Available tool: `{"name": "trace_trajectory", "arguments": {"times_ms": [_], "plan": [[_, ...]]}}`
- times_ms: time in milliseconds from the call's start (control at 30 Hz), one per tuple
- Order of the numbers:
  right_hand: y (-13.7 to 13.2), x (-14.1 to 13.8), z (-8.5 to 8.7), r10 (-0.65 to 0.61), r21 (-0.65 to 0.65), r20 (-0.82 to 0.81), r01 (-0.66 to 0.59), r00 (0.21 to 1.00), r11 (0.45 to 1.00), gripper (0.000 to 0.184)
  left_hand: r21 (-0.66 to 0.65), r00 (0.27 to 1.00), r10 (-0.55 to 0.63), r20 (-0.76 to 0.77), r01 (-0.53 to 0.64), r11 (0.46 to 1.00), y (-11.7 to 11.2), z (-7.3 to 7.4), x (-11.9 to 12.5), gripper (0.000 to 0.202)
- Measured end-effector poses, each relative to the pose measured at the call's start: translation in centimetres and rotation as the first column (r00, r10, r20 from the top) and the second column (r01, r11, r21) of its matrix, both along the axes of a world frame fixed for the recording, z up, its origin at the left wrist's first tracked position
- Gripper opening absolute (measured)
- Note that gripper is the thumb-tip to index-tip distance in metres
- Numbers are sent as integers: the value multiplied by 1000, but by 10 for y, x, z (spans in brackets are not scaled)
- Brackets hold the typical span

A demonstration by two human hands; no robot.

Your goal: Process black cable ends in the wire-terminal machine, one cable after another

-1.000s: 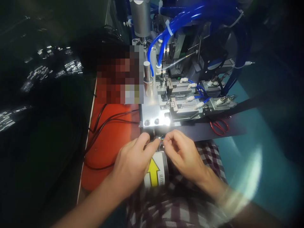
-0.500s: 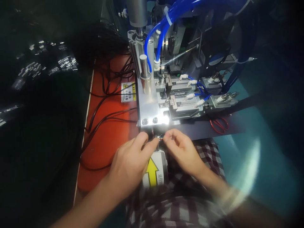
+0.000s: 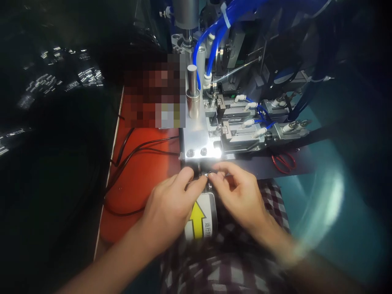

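My left hand and my right hand meet just below the front edge of a metal machine. Both pinch the end of a thin cable whose small wires show between the fingertips. The left thumb and forefinger close on it from the left, the right fingers from the right. Under the hands sits a silver cylinder with a yellow arrow label.
Black cables loop over an orange surface at the left. Blue air hoses run over the machine. Red-handled scissors lie on the dark ledge to the right. A checked cloth covers my lap.
The right hand has shifted slightly left and closer to the left hand, its fingers curling tighter over the cable end. The view has moved a little.
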State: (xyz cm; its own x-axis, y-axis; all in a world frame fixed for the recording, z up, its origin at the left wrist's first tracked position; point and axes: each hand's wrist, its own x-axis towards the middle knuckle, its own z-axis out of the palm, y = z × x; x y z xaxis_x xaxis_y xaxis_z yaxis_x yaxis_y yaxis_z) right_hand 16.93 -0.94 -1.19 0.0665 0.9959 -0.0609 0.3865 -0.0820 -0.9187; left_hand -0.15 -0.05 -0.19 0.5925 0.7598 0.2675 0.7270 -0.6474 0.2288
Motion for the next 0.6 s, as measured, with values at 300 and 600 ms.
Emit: {"name": "trace_trajectory", "arguments": {"times_ms": [300, 600], "plan": [[-1, -6, -10, 0, 10, -35, 1, 999, 1000, 13, -16, 1000, -20, -1, 20, 1000, 2, 5, 0, 32], [4, -8, -4, -154, -351, -341, 27, 927, 936, 17, -28, 1000, -14, -5, 13, 1000, 0, 1, -1, 33]]}}
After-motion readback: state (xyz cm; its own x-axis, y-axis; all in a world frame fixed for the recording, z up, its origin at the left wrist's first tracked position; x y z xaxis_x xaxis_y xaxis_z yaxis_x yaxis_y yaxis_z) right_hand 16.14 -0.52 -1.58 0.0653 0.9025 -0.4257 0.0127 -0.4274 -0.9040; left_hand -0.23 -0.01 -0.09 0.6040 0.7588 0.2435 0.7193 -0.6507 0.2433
